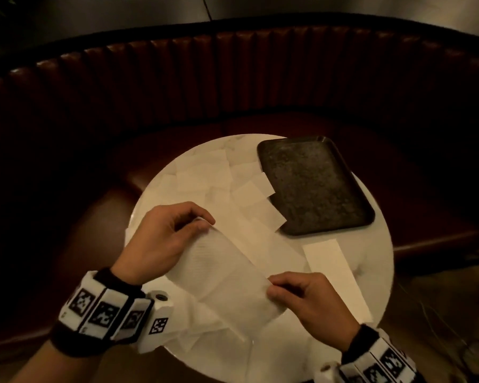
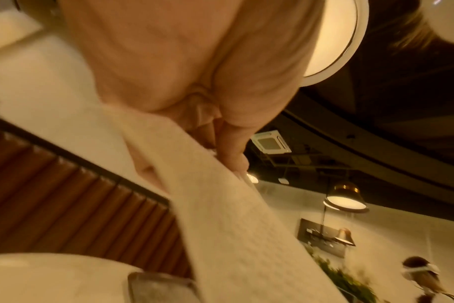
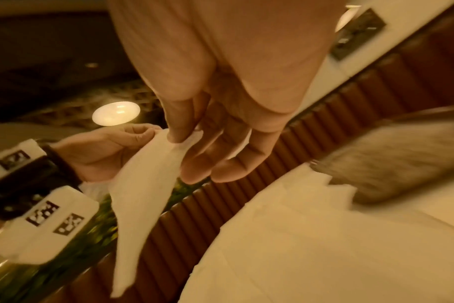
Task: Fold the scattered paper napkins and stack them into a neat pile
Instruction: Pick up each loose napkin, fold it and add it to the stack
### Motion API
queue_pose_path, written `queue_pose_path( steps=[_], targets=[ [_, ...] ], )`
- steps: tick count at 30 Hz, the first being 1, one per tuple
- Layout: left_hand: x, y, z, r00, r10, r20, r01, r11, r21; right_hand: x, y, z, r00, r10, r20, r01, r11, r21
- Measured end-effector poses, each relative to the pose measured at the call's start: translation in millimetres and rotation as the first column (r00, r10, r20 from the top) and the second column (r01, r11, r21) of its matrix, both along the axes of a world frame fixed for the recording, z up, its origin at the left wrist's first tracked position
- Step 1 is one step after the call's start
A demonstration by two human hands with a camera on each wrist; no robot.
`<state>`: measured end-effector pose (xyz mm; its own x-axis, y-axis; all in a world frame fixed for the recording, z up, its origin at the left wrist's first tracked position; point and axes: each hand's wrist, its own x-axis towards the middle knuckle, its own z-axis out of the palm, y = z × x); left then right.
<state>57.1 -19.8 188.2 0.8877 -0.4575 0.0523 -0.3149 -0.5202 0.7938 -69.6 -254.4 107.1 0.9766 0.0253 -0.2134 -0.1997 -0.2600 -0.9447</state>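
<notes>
Hands at work above the round table (image 1: pixel 371 225): left hand (image 1: pixel 161 239) and right hand (image 1: pixel 310 302) each pinch an end of one napkin (image 1: pixel 227 272), held clear, apparently mid-fold; ends likely meet next. Beyond, loose napkins (image 1: pixel 213 175) lie beside the dark tray (image 1: pixel 315 186).

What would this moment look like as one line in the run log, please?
left hand: pinches napkin | right hand: pinches same napkin | tray: bare
</notes>
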Motion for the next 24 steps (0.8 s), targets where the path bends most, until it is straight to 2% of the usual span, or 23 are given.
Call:
queue_pose_path(
  steps=[3,5,7,10,14,17,20,24],
  targets=[
    [11.7,-54.1,-34.0,0.993,-0.102,-0.063,0.103,0.995,0.007,-28.1,-28.9,-23.4,0.974,-0.174,-0.146,0.181,0.983,0.036],
    [16.0,-101.0,-65.9,0.981,-0.174,-0.088,0.178,0.983,0.035,-48.7,-53.5,-41.2,0.925,-0.296,-0.238,0.308,0.951,0.012],
    [17.7,-149.8,-97.7,0.965,-0.246,-0.087,0.254,0.963,0.090,-66.1,-79.1,-60.7,0.864,-0.403,-0.303,0.410,0.911,-0.042],
    [22.1,-216.7,-138.9,0.944,-0.318,-0.088,0.329,0.927,0.181,-79.1,-113.5,-91.2,0.791,-0.509,-0.339,0.482,0.860,-0.165],
    [34.3,-283.3,-182.7,0.926,-0.366,-0.089,0.373,0.859,0.350,-71.2,-146.1,-122.4,0.728,-0.586,-0.356,0.489,0.808,-0.329],
    [41.5,-313.6,-210.2,0.908,-0.415,-0.053,0.371,0.738,0.564,-61.1,-159.1,-139.8,0.726,-0.590,-0.352,0.429,0.790,-0.438],
    [42.7,-326.5,-232.7,0.889,-0.457,-0.029,0.362,0.662,0.656,-54.3,-164.0,-150.2,0.730,-0.561,-0.390,0.346,0.795,-0.498],
    [40.0,-332.3,-251.1,0.855,-0.516,0.063,0.314,0.609,0.728,-53.1,-165.6,-162.0,0.729,-0.522,-0.442,0.240,0.800,-0.549]
  ],
)
